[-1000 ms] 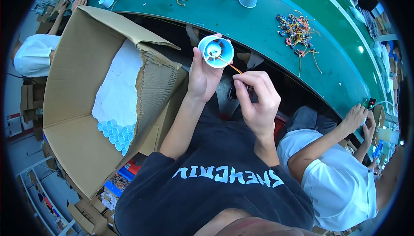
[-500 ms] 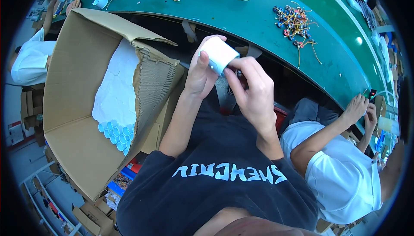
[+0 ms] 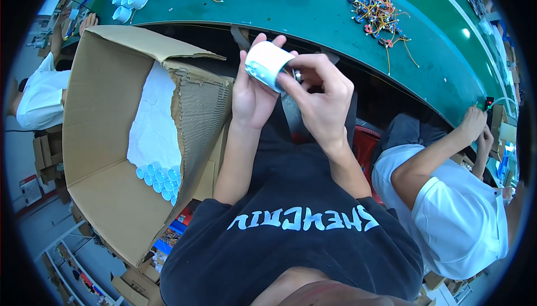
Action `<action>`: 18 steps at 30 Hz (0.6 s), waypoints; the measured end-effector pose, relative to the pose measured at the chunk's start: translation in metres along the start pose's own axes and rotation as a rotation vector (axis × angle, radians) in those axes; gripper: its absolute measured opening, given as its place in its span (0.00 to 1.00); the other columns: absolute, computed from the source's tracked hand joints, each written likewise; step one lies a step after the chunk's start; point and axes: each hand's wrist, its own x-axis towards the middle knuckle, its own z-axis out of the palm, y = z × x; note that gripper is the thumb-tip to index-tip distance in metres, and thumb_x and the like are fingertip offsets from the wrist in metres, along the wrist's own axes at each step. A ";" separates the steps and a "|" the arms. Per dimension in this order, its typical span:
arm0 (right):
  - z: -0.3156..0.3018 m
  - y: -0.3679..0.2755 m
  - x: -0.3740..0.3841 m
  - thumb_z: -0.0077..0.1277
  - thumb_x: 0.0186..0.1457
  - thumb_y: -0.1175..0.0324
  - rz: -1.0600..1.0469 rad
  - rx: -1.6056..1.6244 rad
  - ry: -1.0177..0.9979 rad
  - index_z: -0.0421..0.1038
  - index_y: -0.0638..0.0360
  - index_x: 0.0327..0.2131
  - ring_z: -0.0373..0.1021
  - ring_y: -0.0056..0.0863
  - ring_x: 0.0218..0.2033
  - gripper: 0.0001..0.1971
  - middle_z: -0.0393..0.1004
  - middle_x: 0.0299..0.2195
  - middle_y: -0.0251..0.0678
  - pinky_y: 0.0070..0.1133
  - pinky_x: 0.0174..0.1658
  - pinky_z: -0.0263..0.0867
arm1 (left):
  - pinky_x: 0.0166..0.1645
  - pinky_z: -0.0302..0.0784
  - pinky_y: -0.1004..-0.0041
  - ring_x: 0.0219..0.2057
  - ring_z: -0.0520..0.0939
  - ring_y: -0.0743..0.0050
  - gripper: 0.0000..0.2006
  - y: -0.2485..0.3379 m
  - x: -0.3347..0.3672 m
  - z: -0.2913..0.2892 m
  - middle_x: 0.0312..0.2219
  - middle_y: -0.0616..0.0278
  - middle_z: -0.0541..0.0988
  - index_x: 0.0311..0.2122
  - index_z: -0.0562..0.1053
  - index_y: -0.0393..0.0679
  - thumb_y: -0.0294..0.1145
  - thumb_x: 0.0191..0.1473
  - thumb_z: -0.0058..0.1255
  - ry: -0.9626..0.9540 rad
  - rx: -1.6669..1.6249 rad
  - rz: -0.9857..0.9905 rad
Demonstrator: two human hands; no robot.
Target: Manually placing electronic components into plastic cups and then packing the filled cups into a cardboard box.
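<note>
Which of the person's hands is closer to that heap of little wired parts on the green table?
The right hand. It is below and left of the heap in the picture; the left hand is farther left, holding the pale blue cylinder.

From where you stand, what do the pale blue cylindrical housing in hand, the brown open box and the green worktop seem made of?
Pale blue cylindrical housing: probably smooth plastic, its curved surface catching light. Brown open box: matt corrugated cardboard; its crumpled flap shows ridges. Green worktop: smooth, evenly coloured, perhaps vinyl or rubber.
</note>
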 end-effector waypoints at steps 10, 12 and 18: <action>-0.010 0.006 0.008 0.60 0.45 0.79 0.215 0.201 -0.174 0.74 0.66 0.36 0.75 0.26 0.23 0.12 0.75 0.25 0.39 0.18 0.28 0.70 | 0.57 0.68 0.57 0.52 0.72 0.58 0.30 0.012 0.010 -0.036 0.53 0.53 0.68 0.61 0.58 0.46 0.57 0.65 0.24 -0.099 -0.164 -0.159; -0.012 0.008 0.011 0.60 0.44 0.79 0.181 0.148 -0.159 0.73 0.66 0.35 0.75 0.25 0.23 0.12 0.76 0.24 0.39 0.18 0.28 0.70 | 0.56 0.69 0.58 0.51 0.73 0.59 0.30 0.003 0.010 -0.019 0.52 0.54 0.69 0.61 0.59 0.44 0.57 0.65 0.24 -0.053 -0.055 -0.107; -0.019 0.013 0.013 0.60 0.43 0.78 0.056 -0.077 -0.101 0.73 0.66 0.33 0.76 0.27 0.23 0.11 0.76 0.24 0.41 0.20 0.26 0.69 | 0.55 0.69 0.62 0.48 0.74 0.63 0.33 -0.016 0.014 0.018 0.47 0.55 0.72 0.59 0.59 0.38 0.57 0.65 0.20 0.123 0.353 0.070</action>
